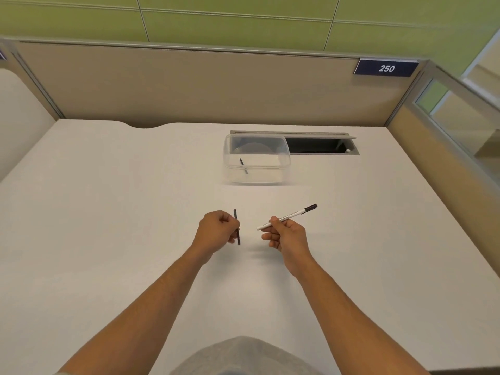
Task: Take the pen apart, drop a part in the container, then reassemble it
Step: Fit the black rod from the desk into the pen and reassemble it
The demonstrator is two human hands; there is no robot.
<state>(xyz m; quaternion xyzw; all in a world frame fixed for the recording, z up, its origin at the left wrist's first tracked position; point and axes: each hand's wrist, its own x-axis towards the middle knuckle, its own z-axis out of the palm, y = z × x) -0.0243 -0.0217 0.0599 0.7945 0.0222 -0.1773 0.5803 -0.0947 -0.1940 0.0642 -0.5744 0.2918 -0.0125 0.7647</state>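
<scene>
My right hand (286, 235) grips a white pen barrel (290, 215) with a black end pointing up and to the right. A thin dark rod-like pen part (236, 215) stands nearly upright, pinched in my left hand (216, 231). The two hands hover above the white desk, a short gap apart. Farther back stands a clear plastic container (256, 173) with a small dark pen part (243, 165) lying inside, near its left side.
A white desk (108, 212) spreads under both arms. Behind the container, an open cable slot (322, 145) is cut into the desk. Beige partition walls (189, 85) close off the back and right sides, with a blue "250" sign (386, 68).
</scene>
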